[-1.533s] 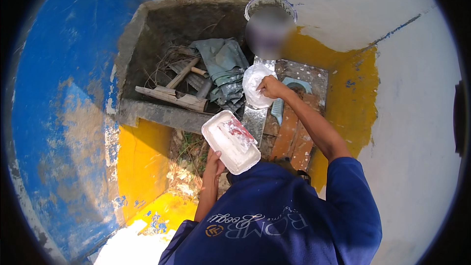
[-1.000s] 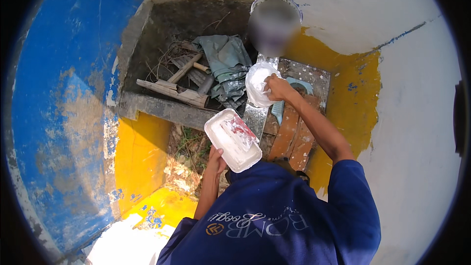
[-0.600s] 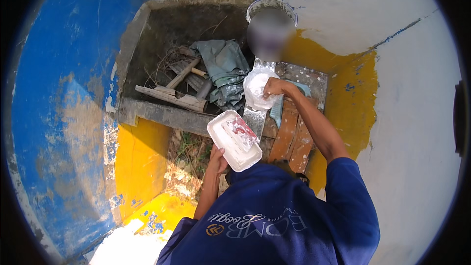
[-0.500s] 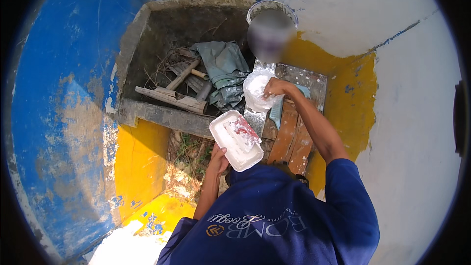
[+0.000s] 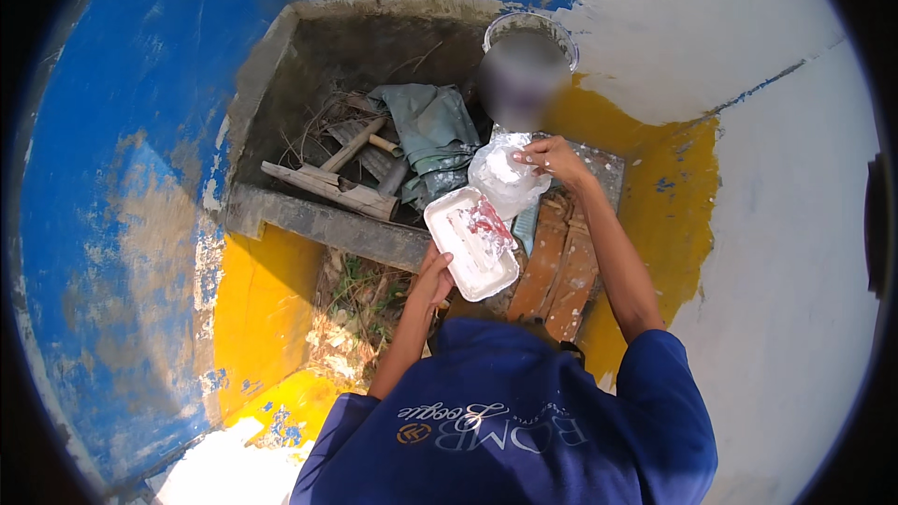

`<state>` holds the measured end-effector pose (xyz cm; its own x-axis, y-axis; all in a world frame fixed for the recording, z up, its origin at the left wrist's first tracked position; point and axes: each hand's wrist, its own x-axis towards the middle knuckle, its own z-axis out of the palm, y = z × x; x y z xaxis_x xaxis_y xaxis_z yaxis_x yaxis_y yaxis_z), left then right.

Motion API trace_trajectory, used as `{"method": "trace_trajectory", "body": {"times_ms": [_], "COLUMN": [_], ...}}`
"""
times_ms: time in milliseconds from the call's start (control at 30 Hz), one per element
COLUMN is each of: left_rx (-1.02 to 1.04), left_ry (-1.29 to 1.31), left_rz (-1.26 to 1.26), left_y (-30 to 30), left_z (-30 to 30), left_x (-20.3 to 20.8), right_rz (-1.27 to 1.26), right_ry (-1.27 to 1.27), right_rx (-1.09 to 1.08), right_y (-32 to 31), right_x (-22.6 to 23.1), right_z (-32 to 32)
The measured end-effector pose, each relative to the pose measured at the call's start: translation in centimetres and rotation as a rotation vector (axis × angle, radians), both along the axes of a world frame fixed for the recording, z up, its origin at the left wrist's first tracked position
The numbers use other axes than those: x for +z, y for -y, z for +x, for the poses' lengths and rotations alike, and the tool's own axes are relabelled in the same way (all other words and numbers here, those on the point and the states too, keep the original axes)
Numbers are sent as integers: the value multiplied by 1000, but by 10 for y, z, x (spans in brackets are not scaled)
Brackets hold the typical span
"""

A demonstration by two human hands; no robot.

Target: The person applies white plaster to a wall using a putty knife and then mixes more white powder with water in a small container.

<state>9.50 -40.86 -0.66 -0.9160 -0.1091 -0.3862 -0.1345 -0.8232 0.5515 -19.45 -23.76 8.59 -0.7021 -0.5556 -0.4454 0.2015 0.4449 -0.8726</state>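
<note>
My left hand (image 5: 432, 281) grips a shallow white tray (image 5: 479, 264) by its near left side. White paste is smeared inside it, with a red patch near its right edge. Just beyond the tray is a thin, translucent plastic bag (image 5: 510, 189) with white powder or paste in it. My right hand (image 5: 556, 160) pinches the bag's upper right edge, fingers closed. The bag's lower part hangs close by the tray's far edge; whether they touch I cannot tell.
A concrete trough (image 5: 327, 236) holds a grey-green cloth (image 5: 430, 126), sticks and bamboo pieces (image 5: 327, 189). Behind the bag stands a bucket (image 5: 528, 84), partly blurred. Brown boards (image 5: 552, 266) and a light-blue plastic thing (image 5: 525, 227) lie to the right. Painted walls surround the spot.
My right hand has shifted from the bag's opening to its edge, and the bag is now tilted and stretched out. The tray has moved up and right, closer to the bag.
</note>
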Motion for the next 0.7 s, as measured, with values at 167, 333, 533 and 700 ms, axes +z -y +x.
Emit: {"method": "trace_trajectory", "body": {"times_ms": [167,333,533,700], "left_rx": [5,15,60,124], "left_ry": [-7,-159,-170,-144], "left_rz": [26,83,51,11], "left_y": [-14,-19,-24,-27], "left_z": [-22,-38,-40,-41], "left_x": [18,22,26,31], "right_rz": [-106,-103,-131,-60], "right_ry": [-514,-756,-1139,-1145], "right_rx": [49,79,113,186], "right_y": [0,5,-13,-29], "right_x": [34,39,47,42], "right_z": [70,134,155,166]}}
